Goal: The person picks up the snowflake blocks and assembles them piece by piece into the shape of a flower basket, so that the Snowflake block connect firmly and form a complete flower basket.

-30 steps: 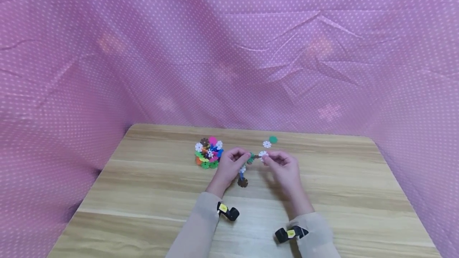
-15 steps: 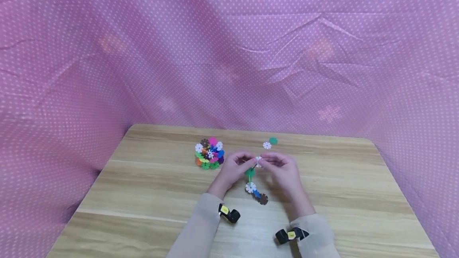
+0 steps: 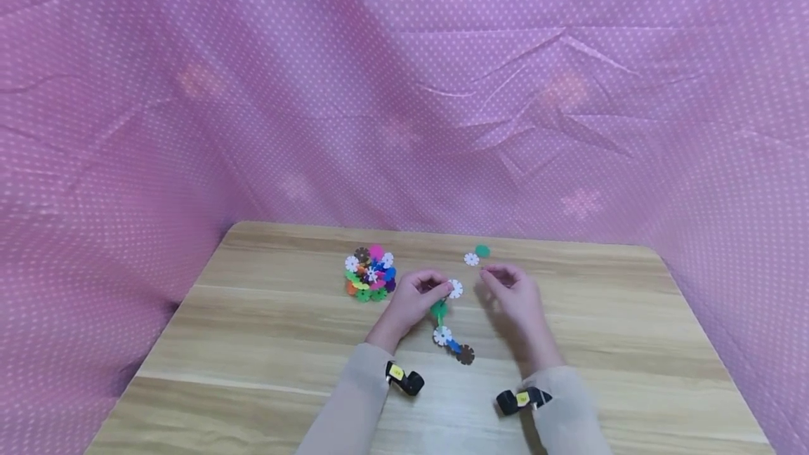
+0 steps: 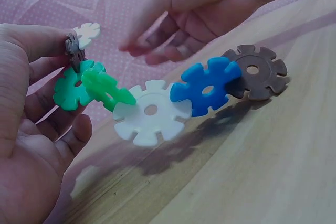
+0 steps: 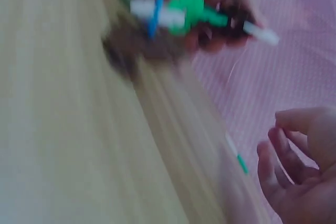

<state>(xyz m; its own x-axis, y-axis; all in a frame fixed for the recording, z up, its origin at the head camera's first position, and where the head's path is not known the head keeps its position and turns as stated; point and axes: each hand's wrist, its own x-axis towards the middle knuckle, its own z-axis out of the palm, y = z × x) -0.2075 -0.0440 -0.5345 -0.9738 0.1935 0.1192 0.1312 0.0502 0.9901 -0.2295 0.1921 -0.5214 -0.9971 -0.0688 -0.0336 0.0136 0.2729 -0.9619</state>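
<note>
My left hand (image 3: 407, 304) pinches a chain of interlocking snowflake discs near its upper end, at a brown disc (image 4: 75, 51). Beyond the fingertips a white disc (image 3: 456, 289) sticks out. From the grip the chain hangs toward me: a green disc (image 4: 68, 90), a lighter green one (image 4: 107, 90), a white one (image 4: 152, 113), a blue one (image 4: 207, 86) and a brown one (image 4: 255, 72) at the far end. To the right of the chain, my right hand (image 3: 518, 297) is apart from it, fingers loosely bent, holding nothing. It is nearest to a loose white disc (image 3: 471, 259).
A loose green disc (image 3: 483, 251) lies behind the loose white one. Left of my hands is a pile of mixed-colour discs (image 3: 371, 274) on the wooden table (image 3: 253, 343). Pink dotted cloth (image 3: 404, 125) hangs behind and at both sides.
The chain's lower end has swung toward me and right. Both hands met at the end white disc; the right hand has since let go and moved right, while the left keeps hold.
</note>
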